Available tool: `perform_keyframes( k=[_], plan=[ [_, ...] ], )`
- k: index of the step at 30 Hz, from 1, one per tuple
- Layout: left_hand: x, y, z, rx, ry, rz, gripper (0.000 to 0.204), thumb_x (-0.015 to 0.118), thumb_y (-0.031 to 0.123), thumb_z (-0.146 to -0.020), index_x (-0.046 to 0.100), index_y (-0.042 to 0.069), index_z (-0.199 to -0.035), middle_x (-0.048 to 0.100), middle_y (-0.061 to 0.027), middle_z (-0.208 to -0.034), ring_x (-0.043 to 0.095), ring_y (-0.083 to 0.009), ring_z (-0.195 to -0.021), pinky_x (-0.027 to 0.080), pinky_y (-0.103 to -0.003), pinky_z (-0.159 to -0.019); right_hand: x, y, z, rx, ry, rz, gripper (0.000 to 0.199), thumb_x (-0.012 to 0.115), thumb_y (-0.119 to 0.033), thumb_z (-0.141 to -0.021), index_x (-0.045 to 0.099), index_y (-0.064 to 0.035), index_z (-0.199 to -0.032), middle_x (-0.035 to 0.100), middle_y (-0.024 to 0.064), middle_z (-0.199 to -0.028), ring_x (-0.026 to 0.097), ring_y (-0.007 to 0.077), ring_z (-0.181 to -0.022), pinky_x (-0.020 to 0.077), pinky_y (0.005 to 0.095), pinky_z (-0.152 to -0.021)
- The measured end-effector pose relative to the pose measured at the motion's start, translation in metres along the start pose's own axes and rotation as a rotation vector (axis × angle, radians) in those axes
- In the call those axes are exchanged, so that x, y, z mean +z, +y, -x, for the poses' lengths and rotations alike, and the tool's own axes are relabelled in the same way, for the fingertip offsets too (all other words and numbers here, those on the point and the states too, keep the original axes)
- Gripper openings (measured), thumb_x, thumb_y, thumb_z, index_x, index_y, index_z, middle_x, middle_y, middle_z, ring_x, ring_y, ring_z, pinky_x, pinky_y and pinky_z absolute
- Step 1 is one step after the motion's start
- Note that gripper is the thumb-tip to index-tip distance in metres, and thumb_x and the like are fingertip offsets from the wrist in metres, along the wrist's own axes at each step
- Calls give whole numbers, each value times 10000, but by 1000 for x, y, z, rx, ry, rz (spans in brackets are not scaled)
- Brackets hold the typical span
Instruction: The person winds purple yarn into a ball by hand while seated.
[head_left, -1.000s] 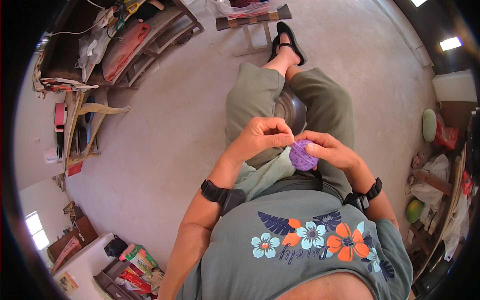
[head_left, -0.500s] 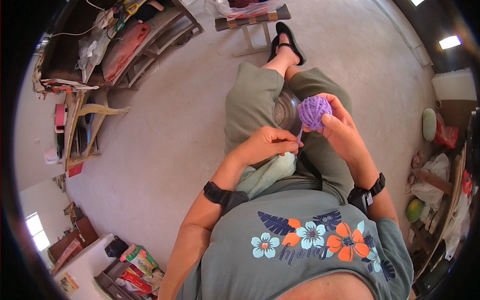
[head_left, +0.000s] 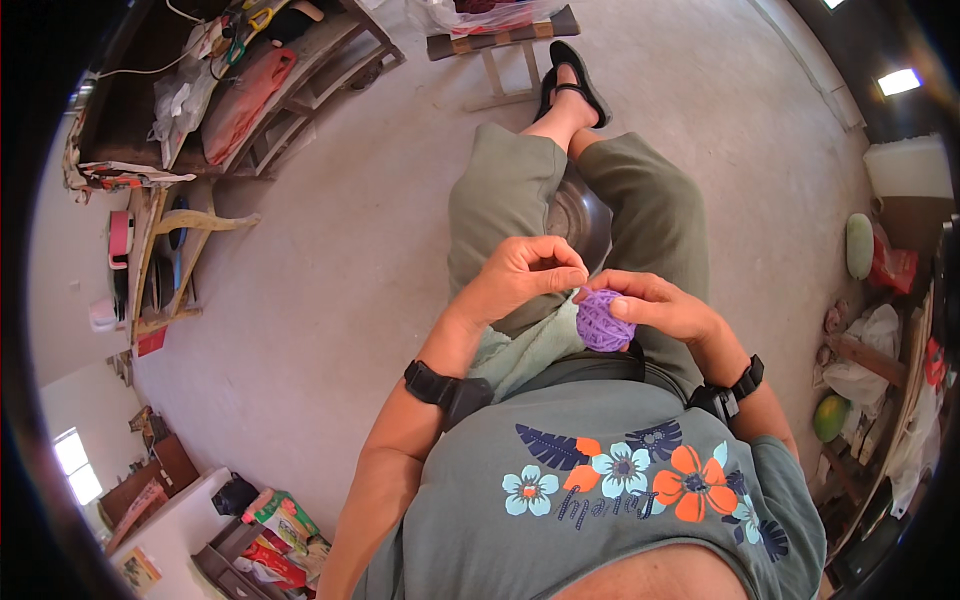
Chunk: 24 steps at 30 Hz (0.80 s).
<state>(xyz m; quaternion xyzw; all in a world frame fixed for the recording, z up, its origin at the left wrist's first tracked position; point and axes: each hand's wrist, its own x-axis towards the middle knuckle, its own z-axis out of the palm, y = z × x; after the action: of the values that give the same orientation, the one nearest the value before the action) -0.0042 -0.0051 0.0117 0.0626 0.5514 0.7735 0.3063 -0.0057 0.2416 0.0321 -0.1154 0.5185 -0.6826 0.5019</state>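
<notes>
purple yarn ball point(head_left: 606, 324) sits in their right hand point(head_left: 665, 306); at its ten o'clock, the left hand point(head_left: 532, 276) pinches its strand point(head_left: 580, 293).

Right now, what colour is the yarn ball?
Purple; the head view shows the yarn ball best, in the right hand.

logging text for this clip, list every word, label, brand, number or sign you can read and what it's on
Grey-green shirt: one dark word among the flowers; I'm not copying it out.
Green-and-white package and red package, lower left: any lettering too small to read.
Purple yarn ball: no lettering visible.
</notes>
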Motion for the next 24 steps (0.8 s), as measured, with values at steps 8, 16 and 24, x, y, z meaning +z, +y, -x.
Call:
perform_keyframes(
  k=[8, 16, 24],
  plan=[
    [1, -20, 0, -92, 144, -17, 189, 667, 152, -954, 705, 15, -1077, 705, -15, -934, 628, -72, -821, 506, -223, -752, -1, -12, -2, -278, 203, -345, 524, 587, -371, -986, 447, -47, -1374, 614, 83, -1173, 635, 186, -1043, 533, 357, -897],
    [6, -10, 2, -168, -44, -59, 202, 683, 150, -937, 726, 5, -1071, 722, -31, -950, 635, -77, -821, 504, -228, -729, -9, -12, -15, -305, 427, -179, 483, 637, -222, -947, 445, -59, -1359, 620, 52, -1114, 618, 139, -971, 511, 320, -872],
    [3, 18, 10, -38, -149, 0, 109, 703, 95, -911, 720, -1, -961, 672, 2, -888, 572, -50, -784, 468, -215, -699, -1, 2, -20, -178, 492, 394, 386, 726, -233, -899, 597, -21, -1194, 622, 30, -961, 584, 100, -885, 502, 264, -807]
  ],
)
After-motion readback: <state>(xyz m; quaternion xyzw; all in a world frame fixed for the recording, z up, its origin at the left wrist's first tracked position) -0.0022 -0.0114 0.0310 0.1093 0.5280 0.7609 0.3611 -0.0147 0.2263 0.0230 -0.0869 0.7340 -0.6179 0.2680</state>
